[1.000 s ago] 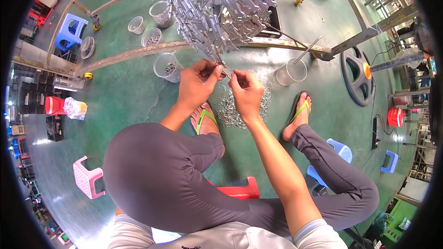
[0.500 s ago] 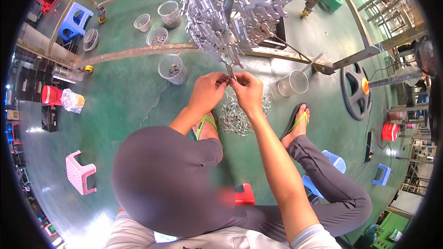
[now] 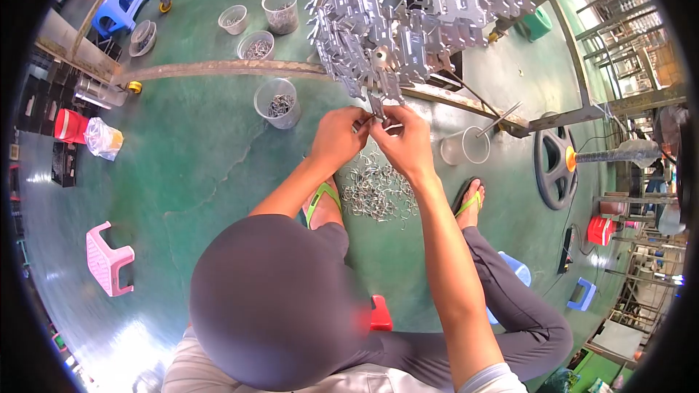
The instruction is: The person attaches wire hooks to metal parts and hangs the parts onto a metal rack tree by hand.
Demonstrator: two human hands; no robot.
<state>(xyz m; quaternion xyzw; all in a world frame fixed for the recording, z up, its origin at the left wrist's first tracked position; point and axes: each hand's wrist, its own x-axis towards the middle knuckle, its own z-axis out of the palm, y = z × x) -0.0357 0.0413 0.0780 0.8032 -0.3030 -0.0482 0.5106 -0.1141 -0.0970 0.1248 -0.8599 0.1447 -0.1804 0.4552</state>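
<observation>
My right hand (image 3: 406, 142) pinches a grey metal piece (image 3: 377, 107) between thumb and finger. It is at the bottom tip of a big metal bunch (image 3: 429, 14), by the near edge of the frame (image 3: 218, 68). My left hand (image 3: 339, 138) has its fingertips beside it; I can't tell if they grip. Bent wires (image 3: 375, 191) lie on the floor (image 3: 218, 167).

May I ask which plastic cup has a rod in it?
The rightmost cup: its rod sets it apart from the cups left of the left hand.
</observation>
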